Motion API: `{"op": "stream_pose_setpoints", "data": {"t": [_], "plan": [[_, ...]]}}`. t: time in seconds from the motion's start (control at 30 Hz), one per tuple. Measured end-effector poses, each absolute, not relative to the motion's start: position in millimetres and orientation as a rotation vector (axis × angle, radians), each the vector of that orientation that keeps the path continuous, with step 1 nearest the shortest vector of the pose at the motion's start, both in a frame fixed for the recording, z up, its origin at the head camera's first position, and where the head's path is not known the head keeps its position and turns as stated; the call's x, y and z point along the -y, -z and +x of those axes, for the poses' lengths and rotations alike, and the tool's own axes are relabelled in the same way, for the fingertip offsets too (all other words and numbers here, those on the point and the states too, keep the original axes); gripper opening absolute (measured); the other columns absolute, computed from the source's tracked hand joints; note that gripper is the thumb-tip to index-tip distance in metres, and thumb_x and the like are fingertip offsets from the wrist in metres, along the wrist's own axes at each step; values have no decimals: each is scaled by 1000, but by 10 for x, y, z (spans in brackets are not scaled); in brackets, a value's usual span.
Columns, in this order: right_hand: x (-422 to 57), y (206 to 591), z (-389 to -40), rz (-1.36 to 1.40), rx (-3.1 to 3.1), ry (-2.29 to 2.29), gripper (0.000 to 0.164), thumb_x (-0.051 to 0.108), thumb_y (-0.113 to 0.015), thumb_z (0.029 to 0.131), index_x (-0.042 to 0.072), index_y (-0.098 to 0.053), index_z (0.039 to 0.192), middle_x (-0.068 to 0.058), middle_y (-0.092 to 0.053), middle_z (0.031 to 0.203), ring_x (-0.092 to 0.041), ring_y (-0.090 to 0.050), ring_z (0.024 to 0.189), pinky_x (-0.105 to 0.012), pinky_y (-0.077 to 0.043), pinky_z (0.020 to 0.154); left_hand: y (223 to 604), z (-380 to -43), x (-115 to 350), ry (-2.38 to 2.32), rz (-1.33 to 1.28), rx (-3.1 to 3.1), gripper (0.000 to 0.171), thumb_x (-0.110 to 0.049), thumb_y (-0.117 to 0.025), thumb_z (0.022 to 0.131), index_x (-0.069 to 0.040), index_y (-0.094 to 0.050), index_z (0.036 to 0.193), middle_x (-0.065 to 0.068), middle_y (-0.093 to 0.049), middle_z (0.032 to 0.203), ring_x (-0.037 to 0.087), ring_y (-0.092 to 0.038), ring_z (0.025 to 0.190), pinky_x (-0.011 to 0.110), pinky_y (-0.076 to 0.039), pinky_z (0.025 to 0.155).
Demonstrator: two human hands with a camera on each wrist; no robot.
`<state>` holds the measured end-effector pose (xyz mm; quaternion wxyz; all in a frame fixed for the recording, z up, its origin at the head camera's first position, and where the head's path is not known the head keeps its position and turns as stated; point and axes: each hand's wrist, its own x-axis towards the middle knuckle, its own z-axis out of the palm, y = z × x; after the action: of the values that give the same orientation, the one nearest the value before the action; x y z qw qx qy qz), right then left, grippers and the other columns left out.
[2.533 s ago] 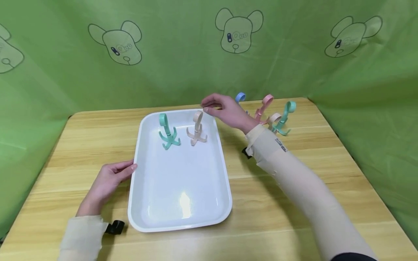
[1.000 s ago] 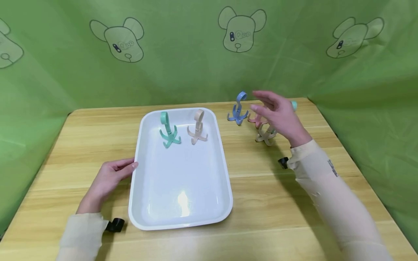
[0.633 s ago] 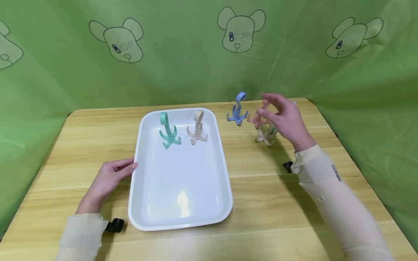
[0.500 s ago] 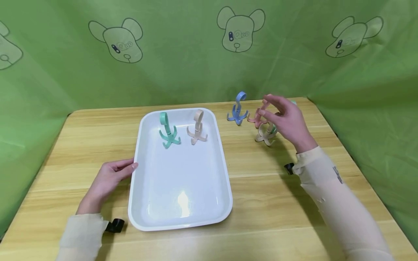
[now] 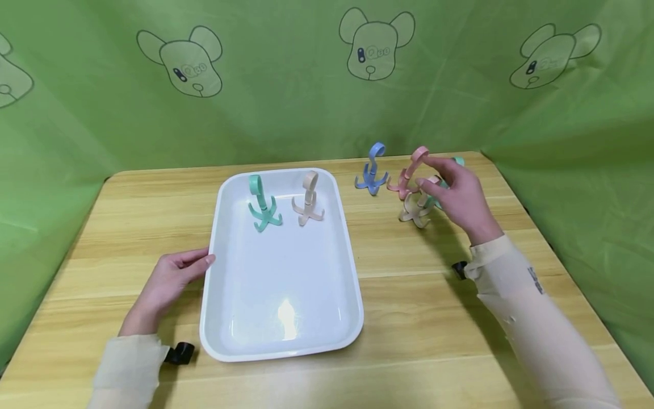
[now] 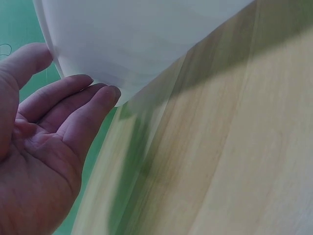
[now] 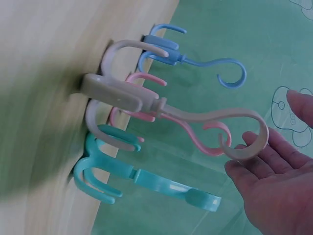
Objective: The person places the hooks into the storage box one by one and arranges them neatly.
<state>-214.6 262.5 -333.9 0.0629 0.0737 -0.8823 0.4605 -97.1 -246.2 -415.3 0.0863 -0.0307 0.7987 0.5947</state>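
Crowding the parted right hand (image 5: 460, 193) are beige (image 7: 120, 93), pink (image 5: 403, 186) and green hooks (image 7: 111, 164); the left (image 5: 170, 281) pinches a tray (image 5: 283, 272).

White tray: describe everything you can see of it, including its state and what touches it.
The white tray is a shallow rectangle with rounded corners, raised walls and a narrow rim. Its glossy surface looks like plastic and shows a bright reflection toward the near end. It sits on the wooden table, long sides running away from the person. A green hook and a beige hook stand inside at the far end. The left hand holds its left rim.
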Motion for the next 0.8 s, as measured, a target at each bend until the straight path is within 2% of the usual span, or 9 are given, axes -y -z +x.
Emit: {"op": "stream_pose_setpoints", "data": {"t": [0.17, 0.27, 0.43, 0.57, 0.67, 0.8], "plan": [[-2631, 3399, -2137, 183, 2672, -1379, 55, 27, -68, 95, 8, -51, 143, -13, -51, 141, -26, -47, 125, -43, -39, 106, 4152, -969, 2466, -1799, -87, -2361, 56, -33, -66, 96, 10, -56, 130, 22, -61, 126, 6, -64, 101, 24, -54, 84], [-2642, 3437, -2136, 183, 2668, -1387, 57, 26, -69, 94, 4, -50, 142, -16, -52, 138, -28, -46, 127, -45, -37, 109, 4153, -970, 2467, -1809, -94, -2351, 56, -32, -66, 96, 10, -56, 131, 23, -61, 126, 6, -64, 101, 24, -54, 84], [-2665, 3497, -2132, 178, 2660, -1401, 58, 26, -69, 94, 0, -49, 141, -17, -53, 134, -30, -50, 123, -43, -42, 104, 4156, -966, 2467, -1803, -104, -2356, 56, -34, -66, 96, 10, -56, 131, 22, -61, 125, 7, -64, 100, 24, -54, 84], [-2680, 3541, -2126, 171, 2661, -1390, 54, 24, -68, 95, -1, -50, 140, -17, -55, 129, -28, -53, 117, -29, -47, 97, 4151, -950, 2463, -1802, -115, -2352, 55, -33, -65, 96, 9, -57, 131, 22, -61, 125, 7, -65, 100, 26, -55, 84], [-2690, 3575, -2125, 171, 2659, -1378, 50, 22, -67, 96, 0, -51, 138, -18, -58, 125, -27, -56, 110, -18, -49, 86, 4148, -942, 2460, -1814, -119, -2341, 54, -31, -65, 97, 9, -56, 131, 23, -61, 125, 7, -65, 99, 26, -55, 84], [-2697, 3605, -2140, 170, 2645, -1377, 48, 23, -66, 97, 1, -53, 137, -17, -59, 125, -27, -57, 112, -12, -49, 80, 4144, -956, 2457, -1836, -120, -2319, 54, -31, -65, 97, 10, -56, 130, 24, -61, 125, 9, -66, 98, 27, -55, 83]]}}
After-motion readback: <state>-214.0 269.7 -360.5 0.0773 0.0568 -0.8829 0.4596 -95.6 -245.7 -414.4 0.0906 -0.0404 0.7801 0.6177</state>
